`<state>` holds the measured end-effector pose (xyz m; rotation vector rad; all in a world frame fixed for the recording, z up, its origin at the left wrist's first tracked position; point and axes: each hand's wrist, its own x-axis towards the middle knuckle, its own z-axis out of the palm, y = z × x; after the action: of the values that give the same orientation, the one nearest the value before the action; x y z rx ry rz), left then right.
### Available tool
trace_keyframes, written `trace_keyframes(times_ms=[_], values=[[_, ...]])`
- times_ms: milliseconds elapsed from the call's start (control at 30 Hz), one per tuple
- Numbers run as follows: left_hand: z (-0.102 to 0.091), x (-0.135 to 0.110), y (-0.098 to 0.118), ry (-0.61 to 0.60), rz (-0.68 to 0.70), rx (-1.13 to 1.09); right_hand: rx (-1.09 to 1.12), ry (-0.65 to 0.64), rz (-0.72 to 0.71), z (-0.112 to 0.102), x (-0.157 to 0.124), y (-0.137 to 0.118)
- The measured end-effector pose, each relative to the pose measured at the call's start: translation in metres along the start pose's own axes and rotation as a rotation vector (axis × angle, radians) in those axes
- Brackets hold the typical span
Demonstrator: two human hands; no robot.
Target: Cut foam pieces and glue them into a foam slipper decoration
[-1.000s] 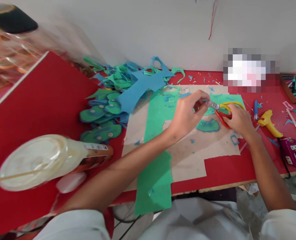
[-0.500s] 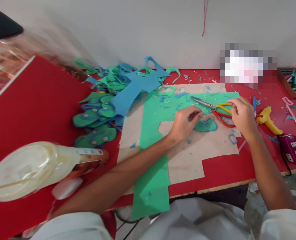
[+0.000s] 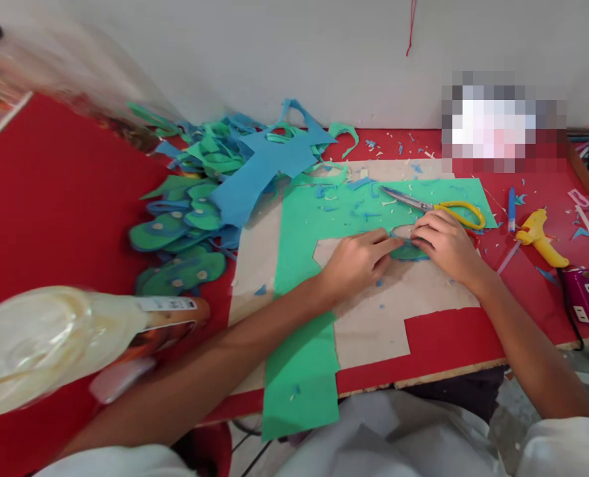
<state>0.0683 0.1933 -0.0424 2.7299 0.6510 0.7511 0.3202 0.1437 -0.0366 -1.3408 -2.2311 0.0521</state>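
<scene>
A small green-and-blue foam piece [image 3: 409, 253], shaped like a little slipper sole, lies on the beige sheet in front of me. My left hand [image 3: 360, 262] pinches at its left end with bent fingers. At its right end are the curled fingers of my right hand [image 3: 443, 242], which partly cover it. Just beyond that hand rest scissors [image 3: 407, 198] with one yellow and one red handle, the red one mostly hidden. Under them is a green foam sheet [image 3: 307, 218] strewn with blue and white snippets.
Left of the beige sheet [image 3: 374, 331], similar sole shapes [image 3: 160, 232] are stacked below a heap of foam offcuts [image 3: 269, 165]. A lidded plastic cup [image 3: 75, 344] stands near my left forearm. To the right lie a blue pen [image 3: 511, 209], a yellow glue gun [image 3: 540, 238] and a purple power socket [image 3: 588, 295].
My right hand has let go of the scissors and come left to the foam piece. The scissors now lie on the sheet. My left hand has lowered onto the piece's left end.
</scene>
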Motion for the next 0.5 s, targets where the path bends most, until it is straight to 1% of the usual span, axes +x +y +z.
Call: trace_keyframes(times_ms=[133, 333, 500], values=[[0.003, 0.001, 0.0, -0.019, 0.076, 0.107, 0.044, 0.08, 0.035, -0.002, 0.001, -0.003], [0.005, 0.001, 0.0, -0.032, 0.089, 0.148, 0.128, 0.23, 0.103, -0.01, 0.004, -0.004], [0.004, 0.0, -0.001, -0.031, 0.098, 0.135, 0.207, 0.378, 0.242, -0.025, 0.005, -0.001]])
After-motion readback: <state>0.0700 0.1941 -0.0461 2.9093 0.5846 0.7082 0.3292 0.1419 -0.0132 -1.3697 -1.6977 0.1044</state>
